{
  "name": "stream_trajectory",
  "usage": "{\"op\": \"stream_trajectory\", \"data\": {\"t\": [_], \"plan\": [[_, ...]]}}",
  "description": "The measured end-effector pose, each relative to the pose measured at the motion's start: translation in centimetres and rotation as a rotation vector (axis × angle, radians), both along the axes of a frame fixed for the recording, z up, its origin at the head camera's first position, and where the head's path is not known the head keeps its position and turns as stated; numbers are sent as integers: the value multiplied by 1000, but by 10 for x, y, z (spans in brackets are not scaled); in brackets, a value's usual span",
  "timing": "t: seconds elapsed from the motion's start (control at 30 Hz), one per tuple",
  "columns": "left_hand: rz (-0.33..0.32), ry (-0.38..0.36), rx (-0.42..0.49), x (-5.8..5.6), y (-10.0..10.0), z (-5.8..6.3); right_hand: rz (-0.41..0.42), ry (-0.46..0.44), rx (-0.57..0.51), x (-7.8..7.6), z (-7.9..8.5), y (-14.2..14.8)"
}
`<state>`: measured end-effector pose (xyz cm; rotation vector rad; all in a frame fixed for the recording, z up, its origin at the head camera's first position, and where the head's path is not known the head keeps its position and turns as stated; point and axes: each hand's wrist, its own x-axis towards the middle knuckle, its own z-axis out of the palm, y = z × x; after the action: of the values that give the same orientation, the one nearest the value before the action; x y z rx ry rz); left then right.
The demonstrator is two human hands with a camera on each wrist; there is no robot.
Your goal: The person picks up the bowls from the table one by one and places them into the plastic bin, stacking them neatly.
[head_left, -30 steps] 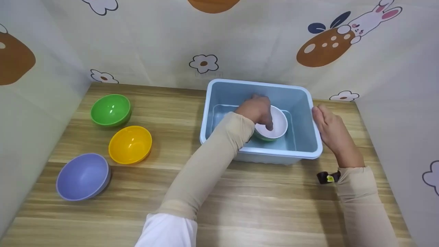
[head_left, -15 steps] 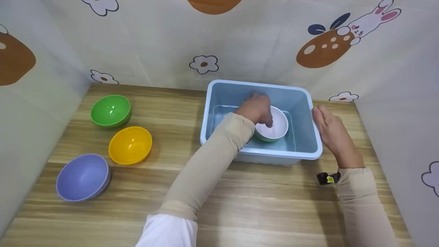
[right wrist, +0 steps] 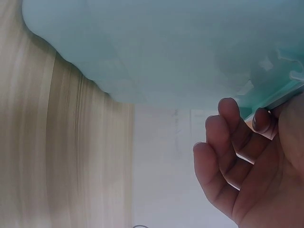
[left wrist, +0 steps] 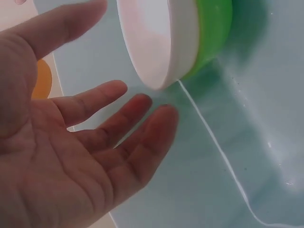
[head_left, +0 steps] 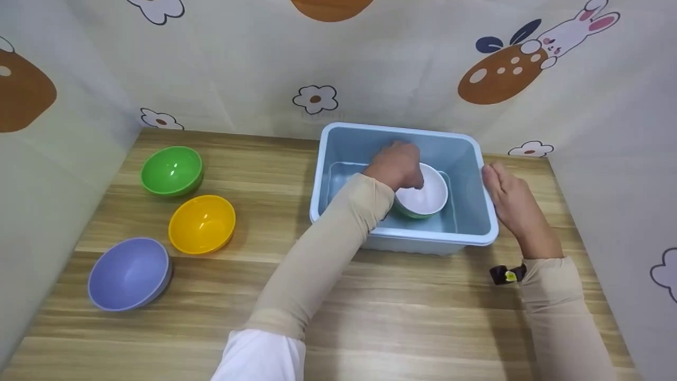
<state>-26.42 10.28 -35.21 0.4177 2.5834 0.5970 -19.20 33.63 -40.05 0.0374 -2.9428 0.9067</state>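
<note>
"What are the fingers doing?"

"On the left hand (head_left: 395,165), they're spread and slightly bent, thumb well out, holding nothing. The tips are just beside the white bowl (head_left: 426,197), not touching it."

"And the right hand (head_left: 512,201)?"

"Up against the right end of the blue tub (head_left: 407,233), fingers bent by the rim. I can't tell whether they grip it."

"Where's that white bowl, exactly?"

"Inside the tub, upright, a bit right of the middle. Green shows underneath; I can't make out if that's a second bowl."

"And farther off?"

"On the wooden table (head_left: 423,312), well left of the tub, three more: a green bowl (head_left: 172,172) at the back, a yellow bowl (head_left: 202,225) in the middle and a purple bowl (head_left: 129,275) nearest the person. Behind everything hangs a pale cloth (head_left: 238,63) printed with flowers (head_left: 325,97) and a rabbit (head_left: 568,38)."
</note>
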Motion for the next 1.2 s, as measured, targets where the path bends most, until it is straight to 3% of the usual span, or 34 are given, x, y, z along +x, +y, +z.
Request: {"op": "stream_trajectory", "data": {"t": [0.13, 0.27, 0.43, 0.7, 1.0, 1.2], "plan": [[24, 51, 44, -3, 0, 3, 3, 2, 0, 0, 0, -1], [94, 98, 123, -5, -3, 7, 4, -5, 10, 0, 1, -2], [150, 118, 178, -5, -10, 18, 7, -58, 14, -1, 4, -3], [124, 111, 234, 4, -15, 44, 7, -98, 16, -2, 6, -3], [106, 115, 291, 14, -29, 71, 20, -67, 44, -4, 6, -2], [95, 132, 280, 20, -39, 86, 19, -94, 46, -4, 9, 1]]}}
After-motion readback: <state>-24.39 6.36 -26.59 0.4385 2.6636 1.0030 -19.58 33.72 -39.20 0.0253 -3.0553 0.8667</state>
